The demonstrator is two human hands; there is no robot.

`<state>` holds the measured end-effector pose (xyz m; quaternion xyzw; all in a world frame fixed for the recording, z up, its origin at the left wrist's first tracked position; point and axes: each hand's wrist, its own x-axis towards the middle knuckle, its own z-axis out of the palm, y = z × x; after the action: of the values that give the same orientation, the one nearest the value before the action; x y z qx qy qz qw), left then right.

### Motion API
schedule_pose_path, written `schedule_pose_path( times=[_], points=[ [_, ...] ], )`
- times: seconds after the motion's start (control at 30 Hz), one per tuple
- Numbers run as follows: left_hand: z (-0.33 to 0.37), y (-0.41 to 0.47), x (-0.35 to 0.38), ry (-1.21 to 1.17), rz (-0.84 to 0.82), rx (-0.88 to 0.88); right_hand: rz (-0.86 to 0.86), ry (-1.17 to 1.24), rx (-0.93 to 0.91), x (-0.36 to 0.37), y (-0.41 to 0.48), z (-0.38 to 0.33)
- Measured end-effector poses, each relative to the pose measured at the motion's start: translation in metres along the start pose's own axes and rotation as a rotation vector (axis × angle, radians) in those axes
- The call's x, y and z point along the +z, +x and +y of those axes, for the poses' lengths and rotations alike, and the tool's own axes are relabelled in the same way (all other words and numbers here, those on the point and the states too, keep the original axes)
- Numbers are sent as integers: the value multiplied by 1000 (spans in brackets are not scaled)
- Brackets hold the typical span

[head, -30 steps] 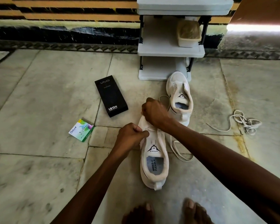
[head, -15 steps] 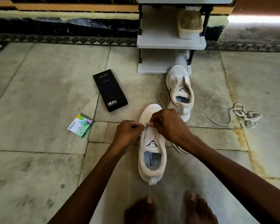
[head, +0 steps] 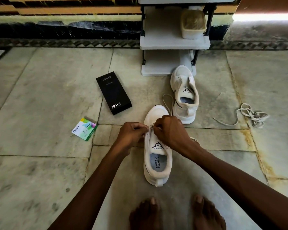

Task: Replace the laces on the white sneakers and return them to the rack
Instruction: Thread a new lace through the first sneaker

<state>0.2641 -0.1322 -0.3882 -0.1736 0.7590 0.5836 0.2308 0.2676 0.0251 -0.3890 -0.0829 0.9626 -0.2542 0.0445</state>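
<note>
Pinching at the same spot in the head view: left hand [head: 132, 134] grips the eyelet edge of the near sneaker [head: 158, 165], and right hand [head: 170, 131] pinches a lace [head: 151, 126] there, knuckles almost touching. That sneaker stands on the floor [head: 40, 97], toe toward the rack [head: 173, 42], just ahead of bare feet [head: 146, 213]. The second sneaker [head: 184, 95] sits at the rack's bottom shelf with a lace loop [head: 167, 100] beside it; a loose lace bundle [head: 253, 116] lies well right, a black box [head: 114, 93] and a small packet [head: 84, 129] left.
</note>
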Motion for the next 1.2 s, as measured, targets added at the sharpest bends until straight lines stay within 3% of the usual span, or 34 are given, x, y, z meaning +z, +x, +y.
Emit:
schedule_pose_path(
  times=[0.43, 0.77, 1.2],
  points=[
    [6, -2, -3, -61, -91, -81, 91, 121, 71, 12, -7, -2],
    [-2, 12, 3, 157, -11, -47, 94, -150, 8, 22, -7, -7],
    [0, 19, -4, 516, -9, 302, 70, 23, 178, 19, -2, -3]
  ],
)
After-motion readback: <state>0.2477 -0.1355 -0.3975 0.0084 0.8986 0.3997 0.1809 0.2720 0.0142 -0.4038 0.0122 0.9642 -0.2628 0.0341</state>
